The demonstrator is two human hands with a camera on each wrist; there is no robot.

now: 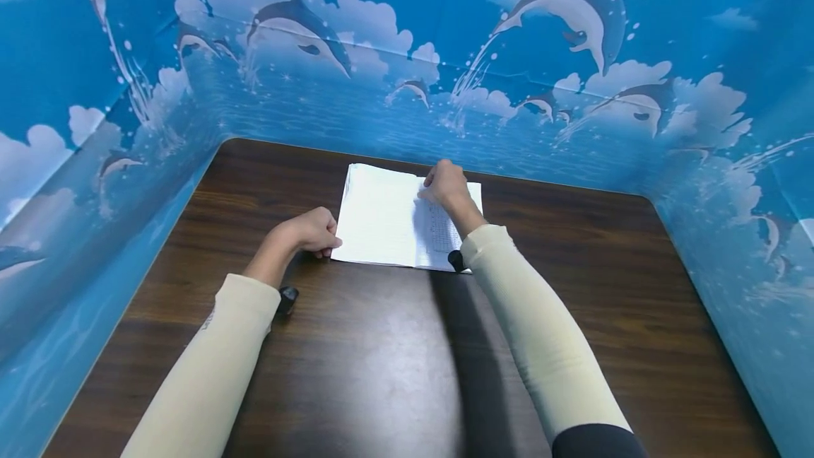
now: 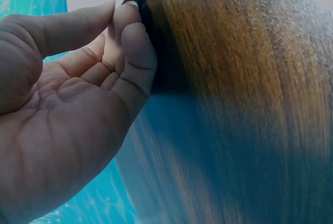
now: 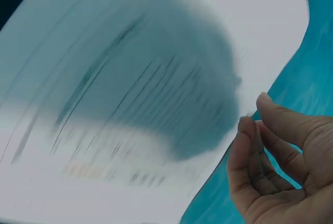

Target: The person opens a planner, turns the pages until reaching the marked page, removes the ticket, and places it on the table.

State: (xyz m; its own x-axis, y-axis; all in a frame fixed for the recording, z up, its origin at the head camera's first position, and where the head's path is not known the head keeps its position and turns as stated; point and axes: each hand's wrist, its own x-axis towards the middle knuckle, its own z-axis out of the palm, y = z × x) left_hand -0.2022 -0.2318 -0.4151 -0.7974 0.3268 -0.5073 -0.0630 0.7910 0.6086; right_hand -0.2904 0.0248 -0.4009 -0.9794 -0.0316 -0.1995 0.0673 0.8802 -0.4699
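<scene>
An open notebook (image 1: 379, 221) lies toward the far side of the table, with a blank-looking left page and a printed grid on its right page (image 1: 439, 228). My left hand (image 1: 316, 230) pinches the notebook's left edge near the lower corner, thumb against fingertips. Over the upper part of the right page is my right hand (image 1: 447, 182), its fingers bent. In the right wrist view, the thumb and fingertips of the right hand (image 3: 276, 156) come together at the edge of a page (image 3: 270, 21), which curves and looks blurred. The hand's shadow falls across that page.
The dark wood-grain table (image 1: 375, 345) extends around the notebook. A blue dolphin-print curtain (image 1: 356, 104) stands along the table's back and sides. Small black devices sit at both wrists, below pale sleeves (image 1: 540, 331).
</scene>
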